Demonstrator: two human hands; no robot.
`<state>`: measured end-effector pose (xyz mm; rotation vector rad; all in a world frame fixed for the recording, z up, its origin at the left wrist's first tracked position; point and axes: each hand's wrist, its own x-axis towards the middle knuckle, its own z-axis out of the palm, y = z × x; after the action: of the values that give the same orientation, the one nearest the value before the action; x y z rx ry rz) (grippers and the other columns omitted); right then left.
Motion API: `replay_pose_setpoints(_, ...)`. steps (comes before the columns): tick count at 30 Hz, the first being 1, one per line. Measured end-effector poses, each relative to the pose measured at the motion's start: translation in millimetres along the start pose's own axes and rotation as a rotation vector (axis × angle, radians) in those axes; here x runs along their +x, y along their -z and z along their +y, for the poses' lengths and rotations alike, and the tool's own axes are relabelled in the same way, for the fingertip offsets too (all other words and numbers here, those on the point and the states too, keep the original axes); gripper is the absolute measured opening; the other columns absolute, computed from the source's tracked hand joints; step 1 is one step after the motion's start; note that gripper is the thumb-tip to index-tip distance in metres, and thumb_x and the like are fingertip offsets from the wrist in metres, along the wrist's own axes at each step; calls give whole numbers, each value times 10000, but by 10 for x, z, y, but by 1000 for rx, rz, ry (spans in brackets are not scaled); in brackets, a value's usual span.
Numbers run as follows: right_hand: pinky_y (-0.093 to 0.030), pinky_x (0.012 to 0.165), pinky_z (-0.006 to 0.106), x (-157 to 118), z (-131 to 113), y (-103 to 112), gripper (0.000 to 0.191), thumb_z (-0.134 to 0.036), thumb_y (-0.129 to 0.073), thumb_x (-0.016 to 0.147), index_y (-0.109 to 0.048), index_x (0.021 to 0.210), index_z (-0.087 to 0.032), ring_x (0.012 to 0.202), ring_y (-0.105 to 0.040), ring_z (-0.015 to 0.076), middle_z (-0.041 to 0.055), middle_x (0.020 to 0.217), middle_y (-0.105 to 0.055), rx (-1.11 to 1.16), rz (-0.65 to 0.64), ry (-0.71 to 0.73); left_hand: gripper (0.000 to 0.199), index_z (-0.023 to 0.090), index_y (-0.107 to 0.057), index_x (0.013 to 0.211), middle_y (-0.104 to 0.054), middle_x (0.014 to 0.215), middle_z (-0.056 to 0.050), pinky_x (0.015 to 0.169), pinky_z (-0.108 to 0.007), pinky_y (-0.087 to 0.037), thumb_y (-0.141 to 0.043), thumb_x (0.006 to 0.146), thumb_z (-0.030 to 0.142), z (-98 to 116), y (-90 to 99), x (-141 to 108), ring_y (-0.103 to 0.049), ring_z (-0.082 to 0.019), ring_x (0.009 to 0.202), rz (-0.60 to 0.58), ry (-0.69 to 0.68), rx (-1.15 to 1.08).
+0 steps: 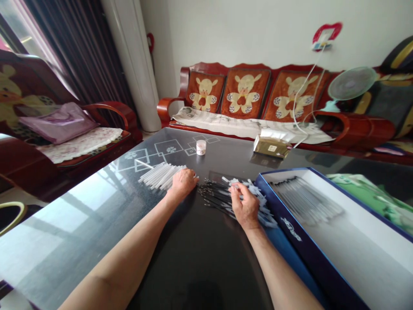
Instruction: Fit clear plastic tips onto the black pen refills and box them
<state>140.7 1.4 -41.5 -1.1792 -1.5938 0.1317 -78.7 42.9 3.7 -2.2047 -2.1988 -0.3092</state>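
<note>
My left hand (184,182) is at the right end of a pile of thin white tubes (158,175) on the dark glossy table. Its fingers are curled together, and what they grip is hidden. My right hand (245,205) is closed in a pinch above a heap of thin black rods (214,192) with small shiny tips. Pale translucent pieces (266,211) lie beneath and beside that hand. A short white piece (225,179) shows by its fingertips; whether it is held, I cannot tell.
A blue box (292,230) with a white inside stands at the right, holding a row of translucent rods with dark ends (305,198). Farther back are a small round container (200,147) and a tissue box (271,145). Green cloth or packaging (374,196) lies beyond the blue box.
</note>
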Motion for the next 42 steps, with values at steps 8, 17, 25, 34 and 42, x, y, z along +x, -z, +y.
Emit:
replay_pose_setpoints(8,-505,819,348,58,37,-1,292,-317,-428,931,-629,1092,-179,882,-642,209,101,974,-699,-132,17,102,302,225,-684,946,-673,923,-63,645,-248,-439,-406,930,342,159,-99,-107,-641,-190,843,138,-98,-57)
replay_pose_setpoints(17,-492,826,344,48,-30,108,339,-309,-484,902,-550,1202,-165,843,-645,212,79,883,-700,-249,-27,124,327,236,-676,965,-703,916,-55,654,-232,-394,-372,958,358,261,-225,-131,-637,-166,864,258,-221,-221)
replay_pose_setpoints(25,-502,787,324,-61,-61,691,137,-242,-476,894,-580,967,-191,859,-633,212,74,908,-678,-467,-180,141,356,232,-673,969,-714,912,-52,657,-243,-390,-345,967,371,260,-270,-122,-645,-171,863,291,-281,-265)
replay_pose_setpoints(34,-502,761,327,-523,-27,1021,209,-238,-501,904,-658,1030,-179,837,-568,210,91,940,-603,-710,-166,156,355,225,-674,965,-716,896,-53,639,-239,-395,-354,965,380,245,-321,-105,-651,-170,848,316,-314,-295)
replay_pose_setpoints(42,-518,791,285,-486,82,959,249,-205,-432,936,-650,1044,-150,880,-618,185,100,968,-606,-607,-125,106,298,216,-681,914,-722,844,-44,577,-237,-384,-419,945,355,227,-391,-72,-662,-162,762,444,-385,-290)
